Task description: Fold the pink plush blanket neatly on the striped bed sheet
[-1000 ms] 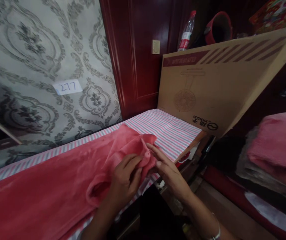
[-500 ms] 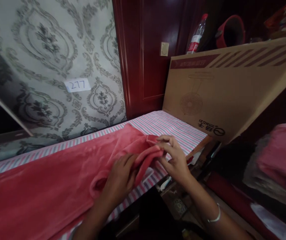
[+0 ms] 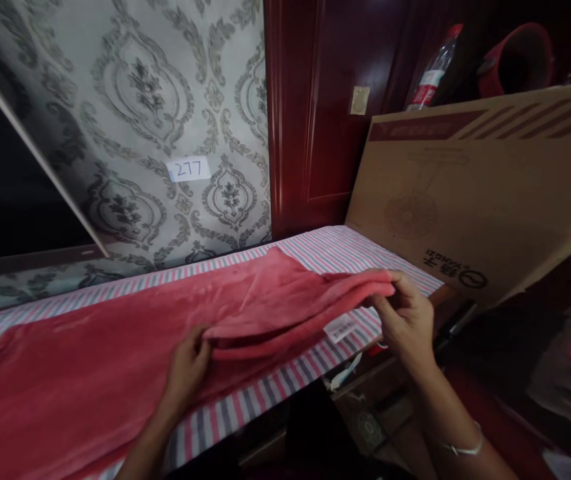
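1. Head view, the count: one red cloth [image 3: 130, 327], one striped sheet [image 3: 345, 257] under it, one cardboard box [image 3: 470, 193], one plastic bottle [image 3: 430, 70], one paper label [image 3: 190, 169] reading 277, and two hands.
2. The red cloth lies spread along the striped sheet, running from the lower left corner up to the right end of the surface, just short of the cardboard box. Its right end is lifted a little off the sheet, and a small white tag [image 3: 341, 328] shows beneath that raised edge.
3. The left hand [image 3: 188, 363] lies palm down on the cloth near the front edge of the surface — fingers bent and pinching a fold of the fabric.
4. The right hand [image 3: 408, 320] is closed on the cloth's right end, thumb on top, fingers curled underneath, wrist angled in from the lower right; a thin bracelet [image 3: 462, 448] circles that forearm.
5. The box leans tilted behind the surface's right end — the bottle stands behind its top edge.
6. The label is stuck on the patterned wallpaper [image 3: 130, 100].
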The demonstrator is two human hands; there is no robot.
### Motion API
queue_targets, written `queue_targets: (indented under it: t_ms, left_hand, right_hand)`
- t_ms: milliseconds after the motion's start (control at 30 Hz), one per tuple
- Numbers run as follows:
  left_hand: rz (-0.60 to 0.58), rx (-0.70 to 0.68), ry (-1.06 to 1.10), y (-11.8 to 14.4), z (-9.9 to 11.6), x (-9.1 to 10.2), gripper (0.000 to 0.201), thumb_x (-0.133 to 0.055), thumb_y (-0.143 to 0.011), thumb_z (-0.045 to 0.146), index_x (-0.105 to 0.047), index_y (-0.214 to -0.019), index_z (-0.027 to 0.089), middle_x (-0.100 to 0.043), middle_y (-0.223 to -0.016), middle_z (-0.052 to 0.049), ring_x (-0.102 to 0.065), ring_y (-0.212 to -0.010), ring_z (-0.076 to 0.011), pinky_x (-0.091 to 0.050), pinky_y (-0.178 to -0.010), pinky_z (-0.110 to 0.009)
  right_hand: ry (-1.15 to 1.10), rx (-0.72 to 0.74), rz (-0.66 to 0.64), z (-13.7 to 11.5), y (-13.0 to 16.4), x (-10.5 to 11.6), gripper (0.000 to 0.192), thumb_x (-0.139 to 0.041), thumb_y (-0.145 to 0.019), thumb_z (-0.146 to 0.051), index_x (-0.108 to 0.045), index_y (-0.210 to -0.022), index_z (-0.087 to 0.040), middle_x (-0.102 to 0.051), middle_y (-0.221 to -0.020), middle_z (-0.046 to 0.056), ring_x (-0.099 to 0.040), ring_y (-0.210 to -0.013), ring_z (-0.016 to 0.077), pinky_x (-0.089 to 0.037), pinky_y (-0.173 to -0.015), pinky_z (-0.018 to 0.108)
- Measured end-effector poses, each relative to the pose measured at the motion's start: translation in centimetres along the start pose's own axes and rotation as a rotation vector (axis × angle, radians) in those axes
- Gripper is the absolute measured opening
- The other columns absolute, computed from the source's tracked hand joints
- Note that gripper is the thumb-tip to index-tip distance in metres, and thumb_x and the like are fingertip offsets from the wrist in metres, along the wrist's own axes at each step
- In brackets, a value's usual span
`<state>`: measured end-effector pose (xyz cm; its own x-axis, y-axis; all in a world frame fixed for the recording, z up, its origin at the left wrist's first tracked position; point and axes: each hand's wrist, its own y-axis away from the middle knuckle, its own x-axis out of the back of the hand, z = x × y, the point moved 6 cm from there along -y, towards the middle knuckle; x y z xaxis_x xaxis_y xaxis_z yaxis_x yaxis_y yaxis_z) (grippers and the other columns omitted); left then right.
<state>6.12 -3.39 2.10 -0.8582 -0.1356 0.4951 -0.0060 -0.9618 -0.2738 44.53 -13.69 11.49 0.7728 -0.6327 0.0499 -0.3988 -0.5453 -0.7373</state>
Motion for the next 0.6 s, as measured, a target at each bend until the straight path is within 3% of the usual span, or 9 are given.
queue_targets:
  t_ms: [100, 233, 467, 600]
  left_hand:
    - [0.133, 0.169, 0.436, -0.3, -0.2, 1.3, 0.038, -0.070, -0.070, 0.046, -0.065, -0.098, 0.021, -0.062, -0.060, 0.004, -0.055, -0.049, -0.0148, -0.044, -0.048, -0.023]
    - [0.140, 0.294, 0.791, -0.7, 0.2, 1.2, 0.045, -0.083, -0.053, 0.033, -0.064, -0.091, 0.019, -0.059, -0.058, 0.006, -0.049, -0.044, -0.0093, -0.041, -0.043, -0.018]
    - [0.099, 0.432, 0.908, -0.8, 0.3, 0.8, 0.028, -0.073, -0.060, 0.018, -0.068, -0.088, 0.016, -0.065, -0.070, 0.001, -0.059, -0.054, -0.0114, -0.053, -0.049, -0.021]
    - [0.058, 0.460, 0.932, -1.6, -0.1, 1.2, 0.025, -0.072, -0.062, 0.017, -0.068, -0.087, 0.015, -0.069, -0.080, -0.003, -0.065, -0.066, -0.0153, -0.058, -0.059, -0.025]
  right_hand:
    - [-0.027, -0.060, 0.055, 0.5, 0.9, 1.3, 0.016, -0.070, -0.086, -0.036, -0.067, -0.094, -0.022, -0.065, -0.077, 0.000, -0.061, -0.061, 0.0155, -0.055, -0.055, 0.028]
    - [-0.033, -0.092, -0.004, 0.0, 1.9, 1.6, 0.015, -0.069, -0.088, -0.037, -0.067, -0.093, -0.023, -0.062, -0.070, -0.002, -0.057, -0.053, 0.0143, -0.056, -0.052, 0.029]
    - [0.075, 0.005, -0.156, -1.0, 1.3, 1.3, 0.009, -0.063, -0.090, -0.030, -0.063, -0.097, -0.024, -0.065, -0.079, -0.001, -0.062, -0.064, 0.0151, -0.053, -0.057, 0.026]
    - [0.196, 0.100, -0.416, -1.5, 1.2, -0.4, 0.007, -0.058, -0.090, -0.025, -0.063, -0.094, -0.022, -0.066, -0.082, 0.001, -0.061, -0.070, 0.0153, -0.049, -0.064, 0.025]
